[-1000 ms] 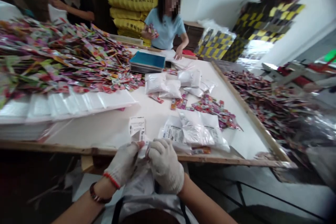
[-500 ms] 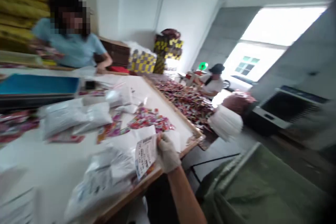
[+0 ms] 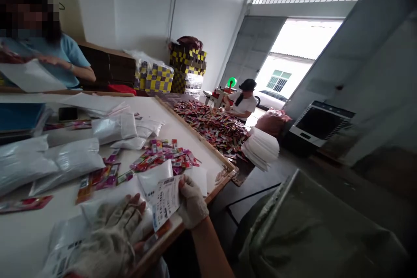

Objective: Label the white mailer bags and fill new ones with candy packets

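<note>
Label (image 3: 166,203) unreadable; blue box (image 3: 19,116) cut off left.

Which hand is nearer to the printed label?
Right. The right hand grips the label at one edge; the left hand is over a white bag, left of the label.

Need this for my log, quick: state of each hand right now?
Left hand: open, fingers spread over a white bag.
Right hand: closed, holding a printed label by its edge.

Label (image 3: 167,202), sachets (image 3: 163,156) behind on table (image 3: 164,115), parcels (image 3: 74,160) to left
</note>
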A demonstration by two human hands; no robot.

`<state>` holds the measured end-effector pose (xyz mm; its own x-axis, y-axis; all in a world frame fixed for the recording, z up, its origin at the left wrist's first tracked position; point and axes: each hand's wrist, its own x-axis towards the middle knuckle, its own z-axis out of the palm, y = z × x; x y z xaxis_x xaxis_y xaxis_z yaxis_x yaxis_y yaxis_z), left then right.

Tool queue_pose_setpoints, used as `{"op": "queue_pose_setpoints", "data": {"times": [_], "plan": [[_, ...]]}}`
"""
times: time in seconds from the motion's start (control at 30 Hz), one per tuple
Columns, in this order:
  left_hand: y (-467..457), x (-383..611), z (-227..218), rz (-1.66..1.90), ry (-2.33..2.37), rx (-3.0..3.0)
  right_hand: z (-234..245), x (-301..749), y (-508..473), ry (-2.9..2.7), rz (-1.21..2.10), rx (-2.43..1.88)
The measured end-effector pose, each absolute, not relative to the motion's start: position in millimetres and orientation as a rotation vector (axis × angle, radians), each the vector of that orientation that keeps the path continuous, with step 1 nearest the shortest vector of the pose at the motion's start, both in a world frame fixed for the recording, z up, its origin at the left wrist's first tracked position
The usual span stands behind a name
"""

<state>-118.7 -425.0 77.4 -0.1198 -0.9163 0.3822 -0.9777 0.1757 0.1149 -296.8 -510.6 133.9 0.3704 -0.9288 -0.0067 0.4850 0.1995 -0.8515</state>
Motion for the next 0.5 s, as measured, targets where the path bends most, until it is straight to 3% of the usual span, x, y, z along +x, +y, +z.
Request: {"op": "queue_pose_setpoints", "data": {"times": [0.23,0.5], "plan": [[-359.5,-128.0,79.6,0.092,-2.077,1.863,128.3,-304.5,-523.4,0.697,-1.001,-0.878],[-272.0,-134.7,93.2,-0.123,-1.924,1.516,104.6,-257.9,-539.2,0.866,-0.715,-1.359]]}}
